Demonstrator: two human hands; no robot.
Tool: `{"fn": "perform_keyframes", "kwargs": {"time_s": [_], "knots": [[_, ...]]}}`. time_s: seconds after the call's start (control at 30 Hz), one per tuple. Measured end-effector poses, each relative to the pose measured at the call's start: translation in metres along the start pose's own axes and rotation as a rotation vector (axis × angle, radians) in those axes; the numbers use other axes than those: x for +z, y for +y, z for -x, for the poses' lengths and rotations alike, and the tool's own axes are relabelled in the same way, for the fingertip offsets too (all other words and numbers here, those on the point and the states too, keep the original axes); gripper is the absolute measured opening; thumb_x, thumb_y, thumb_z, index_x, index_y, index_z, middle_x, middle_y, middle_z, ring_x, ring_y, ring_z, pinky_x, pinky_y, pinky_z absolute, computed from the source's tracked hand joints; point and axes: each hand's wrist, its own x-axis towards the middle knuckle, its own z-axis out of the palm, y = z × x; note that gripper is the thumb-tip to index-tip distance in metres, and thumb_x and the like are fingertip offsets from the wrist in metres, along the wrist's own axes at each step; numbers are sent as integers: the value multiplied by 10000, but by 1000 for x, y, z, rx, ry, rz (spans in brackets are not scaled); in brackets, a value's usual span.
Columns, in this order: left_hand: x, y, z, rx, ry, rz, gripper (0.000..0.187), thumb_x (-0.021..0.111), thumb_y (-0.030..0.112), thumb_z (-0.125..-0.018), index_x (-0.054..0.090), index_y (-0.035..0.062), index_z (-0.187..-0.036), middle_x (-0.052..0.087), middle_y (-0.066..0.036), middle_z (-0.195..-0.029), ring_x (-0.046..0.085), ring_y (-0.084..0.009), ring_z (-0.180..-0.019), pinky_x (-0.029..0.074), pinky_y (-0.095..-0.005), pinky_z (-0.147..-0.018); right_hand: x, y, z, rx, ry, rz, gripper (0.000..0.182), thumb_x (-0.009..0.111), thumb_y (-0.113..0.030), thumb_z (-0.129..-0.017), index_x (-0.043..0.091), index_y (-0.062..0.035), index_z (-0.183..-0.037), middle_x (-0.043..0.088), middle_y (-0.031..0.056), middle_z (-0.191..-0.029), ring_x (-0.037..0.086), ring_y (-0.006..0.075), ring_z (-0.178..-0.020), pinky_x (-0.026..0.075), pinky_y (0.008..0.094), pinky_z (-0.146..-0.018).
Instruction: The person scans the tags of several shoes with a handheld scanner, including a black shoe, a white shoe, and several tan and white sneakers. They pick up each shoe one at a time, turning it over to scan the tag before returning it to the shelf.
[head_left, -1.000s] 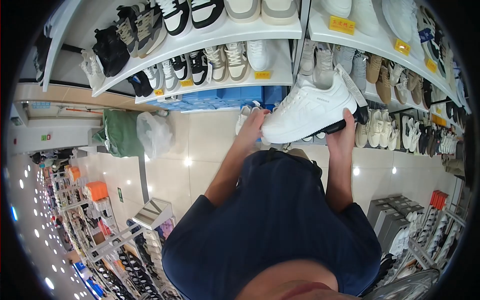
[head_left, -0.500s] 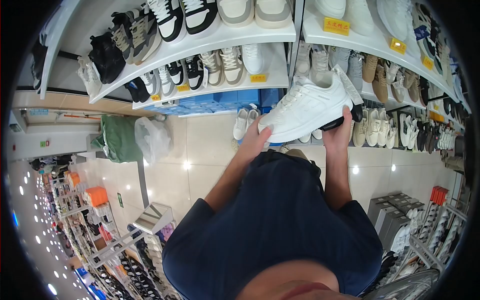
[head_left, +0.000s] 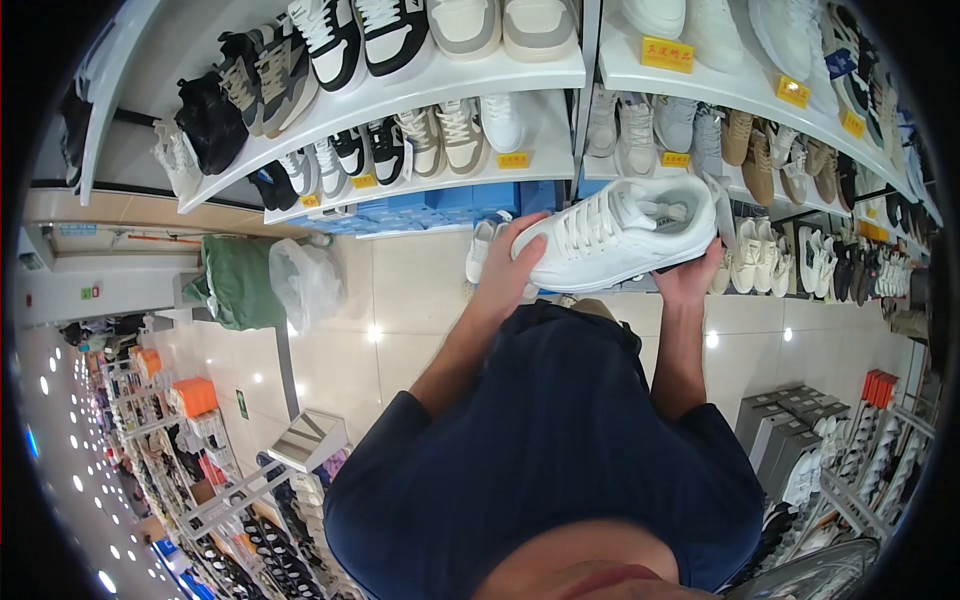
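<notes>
A white lace-up sneaker [head_left: 620,235] is held up in front of my body, its toe to the left and its opening partly facing the camera. My left hand [head_left: 510,262] grips the toe end, thumb over the upper. At the heel, my right hand [head_left: 692,275] supports the shoe from below and behind. Something dark shows between that hand and the sole; I cannot make out what it is. A pale tag [head_left: 722,208] hangs beside the heel.
Curved white shelves [head_left: 440,92] with rows of shoes and yellow labels stand ahead. Blue boxes [head_left: 430,208] sit beneath. A green bag [head_left: 240,282] and a clear plastic bag [head_left: 303,282] rest at the left. Grey boxes [head_left: 785,430] are at the lower right.
The sneaker has turned from a side view so that its laces and opening show more, and its heel end sits lower. Both hands have shifted with it and keep their hold.
</notes>
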Motion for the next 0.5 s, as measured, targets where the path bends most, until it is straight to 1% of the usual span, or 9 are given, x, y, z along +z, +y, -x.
{"fn": "perform_keyframes", "kwargs": {"time_s": [0.07, 0.13, 0.2, 0.27, 0.33, 0.37, 0.4, 0.47, 0.5], "knots": [[-2, 1, 0, 57, 11, -54, 385, 557, 169, -999, 532, -35, -1324, 608, -125, -1242, 577, -161, -1119, 455, -300, -982, -3, -1, 0, 9, 9, 19, 793, 621, -590, -862, 411, -147, -1485, 473, 95, -1479, 462, 324, -1350, 397, 546, -1104], [-7, -3, -2, 66, 18, -72, 375, 519, 189, -1016, 540, -34, -1317, 616, -124, -1229, 581, -163, -1112, 459, -302, -977, -1, 0, 1, 17, -83, 35, 830, 640, -592, -845, 403, -122, -1488, 468, 103, -1482, 459, 321, -1352, 381, 545, -1117], [-12, -8, -6, 76, 25, -89, 374, 481, 209, -1032, 548, -33, -1310, 623, -122, -1216, 586, -165, -1105, 462, -303, -972, 10, 1, 2, 21, -76, 36, 844, 644, -591, -845, 396, -105, -1489, 465, 112, -1484, 457, 321, -1354, 377, 533, -1124], [-17, -12, -10, 56, 56, -38, 406, 404, 244, -1054, 545, -38, -1309, 636, -129, -1194, 598, -173, -1091, 465, -304, -963, 12, 1, 3, 25, -69, 36, 858, 648, -590, -845, 390, -87, -1490, 462, 120, -1486, 455, 320, -1356, 373, 522, -1130], [-18, -10, -11, -5, 83, -67, 412, 387, 244, -1055, 546, -43, -1304, 637, -134, -1194, 602, -182, -1089, 465, -305, -964, 6, 2, 4, 58, -224, 168, 859, 643, -569, -863, 370, -58, -1496, 457, 133, -1490, 453, 317, -1361, 367, 507, -1139], [-19, -8, -11, -68, 111, -95, 419, 370, 243, -1055, 547, -48, -1300, 638, -138, -1193, 606, -191, -1087, 464, -305, -964, 3, 4, 2, 23, -223, 185, 822, 625, -517, -896, 358, -15, -1491, 455, 140, -1491, 457, 314, -1361, 370, 488, -1135], [-12, 2, -9, -68, 110, -95, 419, 370, 243, -1055, 547, -48, -1300, 638, -138, -1193, 606, -191, -1087, 464, -305, -964, 9, 7, 1, 22, -223, 186, 822, 625, -517, -896, 358, -15, -1491, 455, 140, -1491, 457, 314, -1361, 370, 488, -1135], [7, 29, -1, -371, 129, 253, 463, 368, 272, -1078, 456, -63, -1384, 577, -167, -1332, 555, -246, -1233, 401, -354, -1077, 31, 9, -3, -76, 106, 371, 744, 587, -451, -936, 366, 13, -1474, 456, 150, -1487, 460, 308, -1361, 374, 475, -1128], [-6, 18, -1, -374, 124, 251, 463, 368, 272, -1078, 456, -63, -1384, 577, -167, -1332, 555, -246, -1233, 401, -354, -1077, 42, 9, -3, -82, 174, 335, 622, 532, -357, -986, 383, 25, -1454, 477, 153, -1467, 480, 298, -1343, 393, 450, -1111]]}}
